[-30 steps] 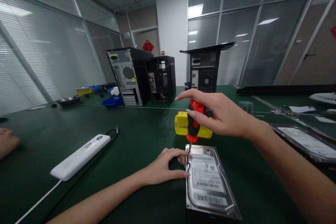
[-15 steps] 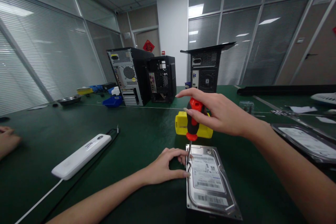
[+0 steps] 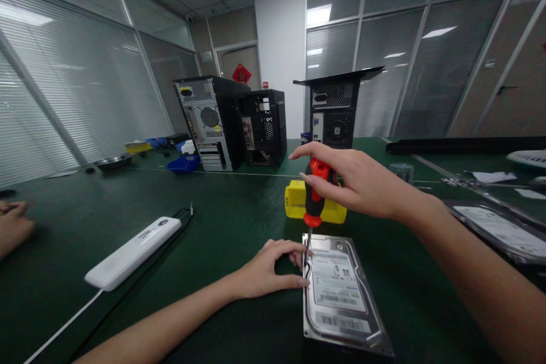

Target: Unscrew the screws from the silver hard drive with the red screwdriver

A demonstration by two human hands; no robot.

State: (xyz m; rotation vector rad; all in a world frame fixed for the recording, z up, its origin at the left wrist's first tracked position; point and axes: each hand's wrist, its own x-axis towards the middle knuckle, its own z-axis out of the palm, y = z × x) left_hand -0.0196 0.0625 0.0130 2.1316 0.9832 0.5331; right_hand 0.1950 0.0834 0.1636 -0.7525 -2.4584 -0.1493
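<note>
A silver hard drive (image 3: 341, 296) with a white label lies flat on the green table (image 3: 222, 222) in front of me. My right hand (image 3: 356, 182) grips the red and black handle of a screwdriver (image 3: 314, 196), held upright with its tip on the drive's left edge. My left hand (image 3: 268, 270) rests on the table with thumb and fingertips against the drive's left side, right by the screwdriver's shaft.
A yellow box (image 3: 296, 202) sits just behind the drive. A white power strip (image 3: 132, 253) with a cable lies to the left. Three open computer cases (image 3: 213, 122) stand at the back. More drives (image 3: 499, 230) lie at the right. Another person's hand (image 3: 12, 224) rests at the left edge.
My right hand and the screwdriver's handle have shifted slightly upward; the fingers have turned a little on the handle. The left hand and the drive stay in place.
</note>
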